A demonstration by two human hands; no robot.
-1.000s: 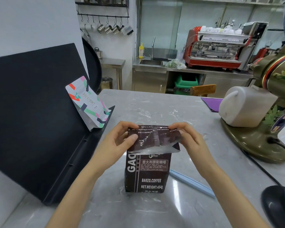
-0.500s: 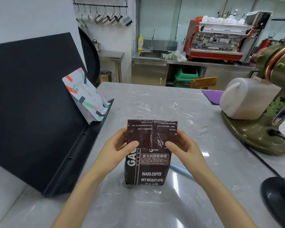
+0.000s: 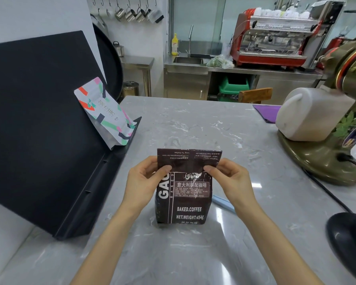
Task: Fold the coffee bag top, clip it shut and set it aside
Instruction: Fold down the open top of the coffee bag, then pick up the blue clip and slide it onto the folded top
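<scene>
While the coffee bag [image 3: 183,194] stands upright on the grey tabletop [image 3: 224,130], its top flap lies folded down over the front. Left hand [image 3: 143,182] and right hand [image 3: 229,179] each pinch a flap edge, grip closed on it. Just beside the bag's right lies a pale blue clip [image 3: 223,202].

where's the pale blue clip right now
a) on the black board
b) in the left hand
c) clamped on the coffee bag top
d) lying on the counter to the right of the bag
d: the clip lies flat on the counter, just right of the bag, while the left hand and right hand pinch the folded top.
</scene>
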